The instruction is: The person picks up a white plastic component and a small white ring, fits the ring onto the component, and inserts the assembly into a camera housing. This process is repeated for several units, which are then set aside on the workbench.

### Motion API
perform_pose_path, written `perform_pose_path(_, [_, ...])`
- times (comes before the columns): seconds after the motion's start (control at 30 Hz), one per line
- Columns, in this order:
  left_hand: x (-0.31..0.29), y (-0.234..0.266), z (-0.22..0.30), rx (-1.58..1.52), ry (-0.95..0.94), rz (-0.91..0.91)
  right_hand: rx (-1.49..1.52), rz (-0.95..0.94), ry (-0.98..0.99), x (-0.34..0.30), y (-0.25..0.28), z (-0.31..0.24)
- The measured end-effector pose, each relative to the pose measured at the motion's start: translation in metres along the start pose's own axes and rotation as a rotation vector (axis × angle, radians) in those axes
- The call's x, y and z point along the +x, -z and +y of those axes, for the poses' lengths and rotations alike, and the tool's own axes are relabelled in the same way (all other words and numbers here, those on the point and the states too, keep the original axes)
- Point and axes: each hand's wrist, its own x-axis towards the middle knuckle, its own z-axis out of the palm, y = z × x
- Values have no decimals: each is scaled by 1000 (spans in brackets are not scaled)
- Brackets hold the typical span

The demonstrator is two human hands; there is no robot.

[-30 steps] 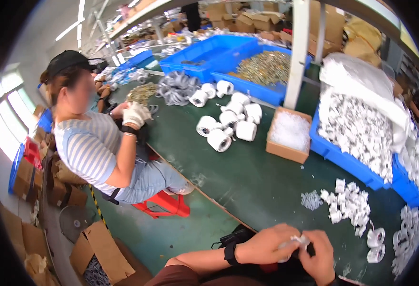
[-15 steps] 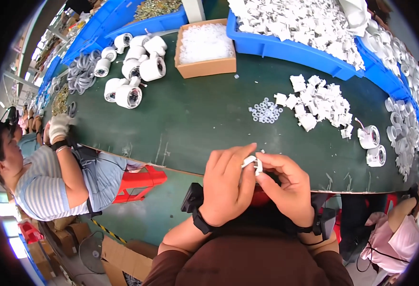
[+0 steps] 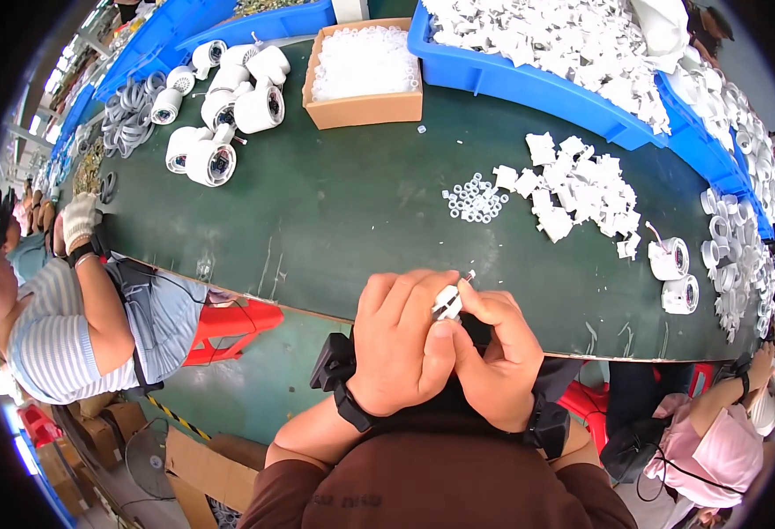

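Close to the table's front edge, my left hand [image 3: 402, 346] and my right hand [image 3: 502, 353] meet with curled fingers around a small white plastic part [image 3: 447, 304]. A dark slot shows on its upper face; my fingers and thumbs cover the rest. A tiny pale tip sticks up beside my right fingertips, too small to name. Beyond my hands lie a cluster of small translucent rings [image 3: 476, 199] and a loose heap of white plastic pieces [image 3: 581, 187].
White camera housings [image 3: 211, 162] stand at the left, beside grey rings [image 3: 130, 115]. A cardboard box [image 3: 365, 113] of small translucent pieces and a blue bin [image 3: 537, 93] of white parts line the back. Two housings [image 3: 679, 294] sit right. A gloved co-worker [image 3: 70, 326] sits left.
The white part has turned between my fingers, its dark slot now showing. My fingers have closed in around it. The whole view has shifted slightly.
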Motion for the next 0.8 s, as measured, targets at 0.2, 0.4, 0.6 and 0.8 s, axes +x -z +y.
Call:
perform_pose_path(0.2, [1, -2, -1, -9, 15, 11, -1, 9, -60, 0, -2, 2])
perform_pose_path(0.4, [4, 4, 0, -43, -4, -32, 213, -62, -214, -1, 6, 3])
perform_pose_path(0.6, [8, 16, -2, 41, -76, -148, 294, -189, -205, -3, 16, 4])
perform_pose_path(0.8, [12, 35, -13, 31, -39, -191, -433, -49, 50, 15, 81, -1])
